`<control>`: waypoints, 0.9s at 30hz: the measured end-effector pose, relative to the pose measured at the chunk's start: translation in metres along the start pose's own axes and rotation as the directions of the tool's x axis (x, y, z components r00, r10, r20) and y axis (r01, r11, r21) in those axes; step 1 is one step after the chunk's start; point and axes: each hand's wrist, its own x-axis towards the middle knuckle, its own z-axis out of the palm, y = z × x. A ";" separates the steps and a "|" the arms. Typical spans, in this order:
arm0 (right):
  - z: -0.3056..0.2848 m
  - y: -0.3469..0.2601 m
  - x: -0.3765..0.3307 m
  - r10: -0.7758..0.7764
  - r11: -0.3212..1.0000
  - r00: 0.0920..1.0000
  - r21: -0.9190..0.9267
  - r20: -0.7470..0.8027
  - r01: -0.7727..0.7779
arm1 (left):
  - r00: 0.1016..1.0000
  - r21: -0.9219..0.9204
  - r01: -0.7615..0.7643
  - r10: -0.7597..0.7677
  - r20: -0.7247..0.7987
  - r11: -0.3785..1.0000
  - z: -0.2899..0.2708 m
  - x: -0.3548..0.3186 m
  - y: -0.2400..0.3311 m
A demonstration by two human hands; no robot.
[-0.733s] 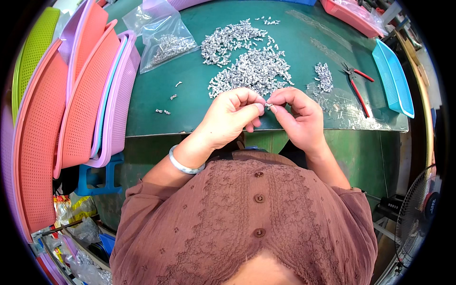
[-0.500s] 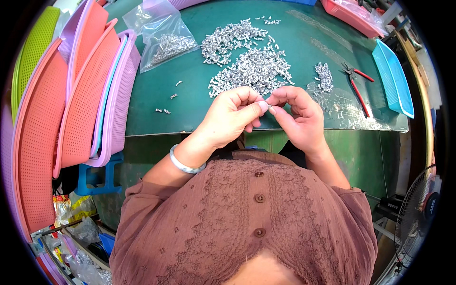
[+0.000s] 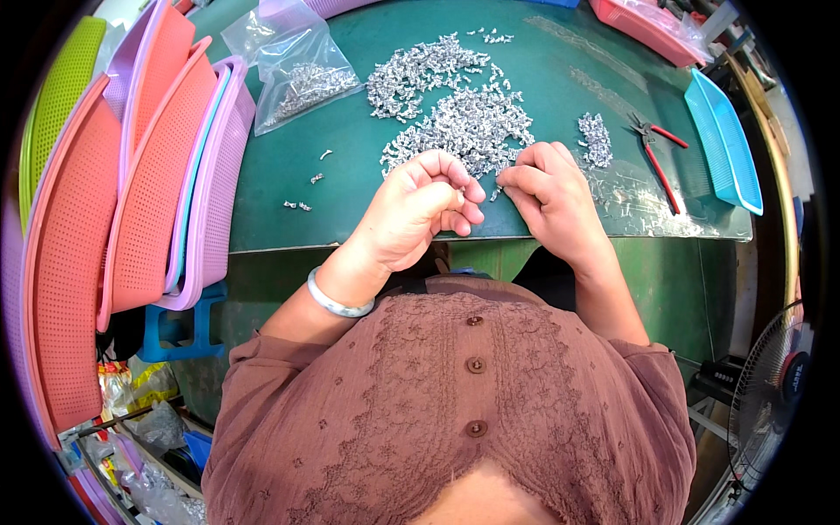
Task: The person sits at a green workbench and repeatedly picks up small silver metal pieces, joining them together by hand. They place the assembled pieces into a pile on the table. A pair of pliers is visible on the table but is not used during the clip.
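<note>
1. Clear plastic makes the bag [image 3: 311,87], beyond my left hand and farther to its left; silvery pieces lie inside it. I judge it is better to leave it alone there.
2. A few loose pieces [image 3: 297,206] lie to the left of my left hand, well apart from it. My left sleeve and wrist should not sweep them.
3. My left hand [image 3: 411,210] is curled, with the thumb folded against the bent fingers. I cannot tell if a piece is hidden between them. A light pinch should be enough for something so small.
4. The silvery pile [image 3: 464,127] spreads just beyond both hands, on the green table [image 3: 547,83]. I would take from its near edge, one piece only, so the rest does not scatter.
5. My right hand [image 3: 553,194] has its fingertips drawn close together, beside a small piece [image 3: 495,195]; I cannot tell if they grip it. I should use the tips, not the palm.
6. To the right of my right hand is a smaller group [image 3: 596,140], then the red-handled pliers [image 3: 662,179]. My knuckles should avoid both.
</note>
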 end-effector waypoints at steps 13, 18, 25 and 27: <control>0.004 -0.015 -0.002 0.097 0.956 0.984 0.288 -0.151 -0.051 | 0.996 0.181 0.086 -0.081 -0.037 0.980 0.009 0.002 0.002; 0.013 -0.017 -0.003 0.096 0.928 0.971 0.372 -0.220 -0.007 | 0.996 0.192 0.093 -0.091 -0.018 0.977 0.009 0.002 0.002; 0.017 -0.020 -0.005 0.147 0.885 0.962 0.466 -0.229 -0.024 | 0.998 0.118 0.066 -0.065 -0.017 0.991 0.007 0.001 0.001; 0.015 -0.021 -0.004 0.139 0.891 0.968 0.454 -0.209 -0.030 | 0.998 0.138 0.056 -0.054 -0.018 0.989 0.007 0.000 0.000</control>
